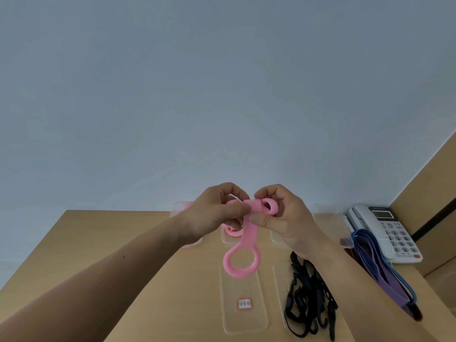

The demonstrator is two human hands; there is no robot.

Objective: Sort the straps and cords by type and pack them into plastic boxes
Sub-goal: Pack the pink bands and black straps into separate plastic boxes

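Observation:
Both hands hold a pink silicone strap [249,233] up above the wooden table [98,243]. My left hand [217,213] pinches its folded upper part; my right hand [281,215] grips the looped end on the right. The strap's lower ring [240,264] hangs free. More pink strap [233,232] lies in a clear plastic box [225,239] behind it. A tangle of black cords [308,302] lies at the front right on a clear lid. Purple and blue bands [380,265] lie at the right.
A clear lid [244,302] with a red-framed label lies at the front centre. Another clear box [328,223] stands at the back right, one with pink contents [181,208] at the back left. A white desk phone [389,230] sits by the right wall.

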